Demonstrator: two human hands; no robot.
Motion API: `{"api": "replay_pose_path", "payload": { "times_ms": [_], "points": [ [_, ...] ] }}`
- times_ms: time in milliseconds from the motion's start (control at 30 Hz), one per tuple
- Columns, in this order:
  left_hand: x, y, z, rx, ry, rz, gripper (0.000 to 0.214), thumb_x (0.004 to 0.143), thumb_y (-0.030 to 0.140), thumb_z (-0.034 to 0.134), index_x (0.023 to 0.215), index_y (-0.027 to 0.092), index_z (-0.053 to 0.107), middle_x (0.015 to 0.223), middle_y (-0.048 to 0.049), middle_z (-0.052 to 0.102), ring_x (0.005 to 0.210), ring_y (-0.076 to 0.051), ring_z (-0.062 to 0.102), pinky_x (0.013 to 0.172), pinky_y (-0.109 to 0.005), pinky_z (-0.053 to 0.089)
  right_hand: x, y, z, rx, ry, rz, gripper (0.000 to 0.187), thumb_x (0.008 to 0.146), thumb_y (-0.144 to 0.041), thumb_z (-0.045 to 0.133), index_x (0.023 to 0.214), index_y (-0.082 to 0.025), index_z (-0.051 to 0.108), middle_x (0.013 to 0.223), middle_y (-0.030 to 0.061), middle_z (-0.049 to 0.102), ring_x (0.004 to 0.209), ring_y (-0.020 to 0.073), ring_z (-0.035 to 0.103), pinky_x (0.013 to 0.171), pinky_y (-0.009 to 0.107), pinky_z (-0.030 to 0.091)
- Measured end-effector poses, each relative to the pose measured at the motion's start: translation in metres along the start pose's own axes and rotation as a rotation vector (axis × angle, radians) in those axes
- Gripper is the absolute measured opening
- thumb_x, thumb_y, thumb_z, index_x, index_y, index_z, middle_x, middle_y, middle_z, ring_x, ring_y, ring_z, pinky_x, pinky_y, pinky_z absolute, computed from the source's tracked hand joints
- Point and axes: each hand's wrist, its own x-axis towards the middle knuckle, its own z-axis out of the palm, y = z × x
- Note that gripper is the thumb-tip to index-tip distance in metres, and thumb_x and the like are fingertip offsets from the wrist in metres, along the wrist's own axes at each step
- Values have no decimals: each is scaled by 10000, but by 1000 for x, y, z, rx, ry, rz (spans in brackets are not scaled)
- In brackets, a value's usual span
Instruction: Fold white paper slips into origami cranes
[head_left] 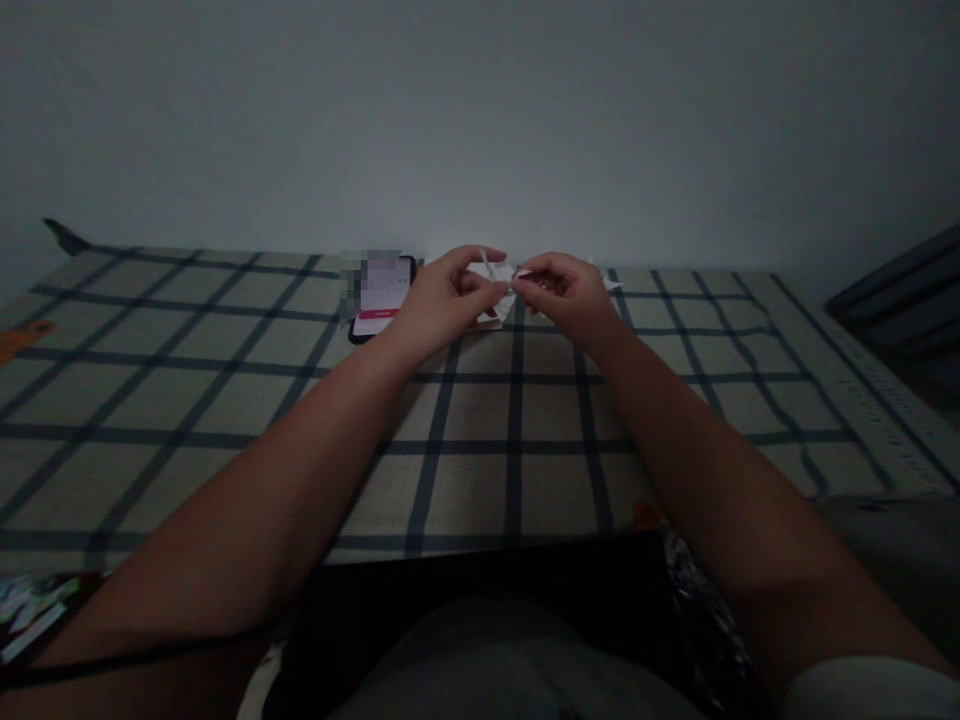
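Observation:
My left hand (pixel 457 290) is closed in a pinch on a small piece of white paper (pixel 501 272) with folded-looking edges. Close beside it, my right hand (pixel 564 288) pinches the same paper between thumb and forefinger, the fingertips of both hands almost meeting. A narrow white strip stands up by the left fingers; whether it belongs to that paper I cannot tell. More white paper (pixel 615 286) pokes out past the right hand, and some lies under the left fingers. The dim light and my fingers hide the finer folds.
A lit phone (pixel 382 300) lies left of my left hand. The checked tablecloth (pixel 480 430) covers the table, which meets a pale wall (pixel 480 120). An orange patch (pixel 26 340) shows at the far left. A dark slatted object (pixel 900 300) stands at the right.

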Motion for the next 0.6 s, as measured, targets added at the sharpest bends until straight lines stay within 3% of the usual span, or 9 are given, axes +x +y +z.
{"api": "replay_pose_path", "payload": {
  "times_ms": [267, 433, 600],
  "points": [
    [-2, 7, 1, 5, 2, 4, 227, 888, 370, 768, 1041, 205, 733, 783, -3, 711, 655, -132, 660, 597, -239, 534, 0, -1, -4, -126, 39, -74, 344, 889, -535, 776, 891, -196, 719, 757, 2, 638, 706, 143, 577, 683, 301, 486],
    [-4, 11, 3, -1, 14, -6, 234, 900, 419, 750, 1014, 214, 745, 839, -11, 713, 695, -140, 636, 588, -242, 516, 0, -5, -4, -187, 58, -170, 355, 916, -550, 760, 879, -198, 735, 790, 21, 668, 733, 154, 587, 696, 311, 483],
    [-1, 8, 0, 122, 106, 111, 122, 879, 340, 759, 891, 219, 763, 921, -35, 703, 850, -168, 636, 746, -294, 551, -1, -5, -1, -185, 32, -183, 375, 929, -570, 747, 869, -200, 758, 775, 28, 686, 738, 161, 598, 684, 313, 475]
  ]
}}
